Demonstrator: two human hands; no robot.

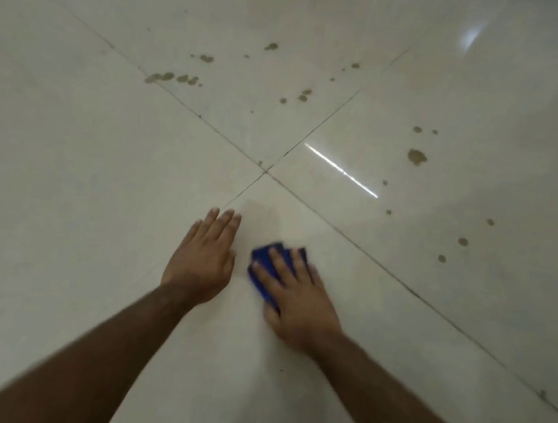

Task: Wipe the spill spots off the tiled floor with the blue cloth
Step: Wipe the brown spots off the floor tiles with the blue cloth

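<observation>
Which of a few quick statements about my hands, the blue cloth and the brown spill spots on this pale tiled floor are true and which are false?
1. The right hand presses the folded blue cloth flat on the glossy pale tiled floor. True.
2. The left hand grips a second cloth. False: it rests flat on the floor with straight fingers and holds nothing.
3. Brown spill spots, such as the large brown spot, lie beyond the point where four tiles meet. True.
4. The blue cloth covers the large brown spot. False: the cloth lies well short of it, on the nearest tile.
5. Every spot has been wiped away. False: many spots show on the far tiles.
</observation>
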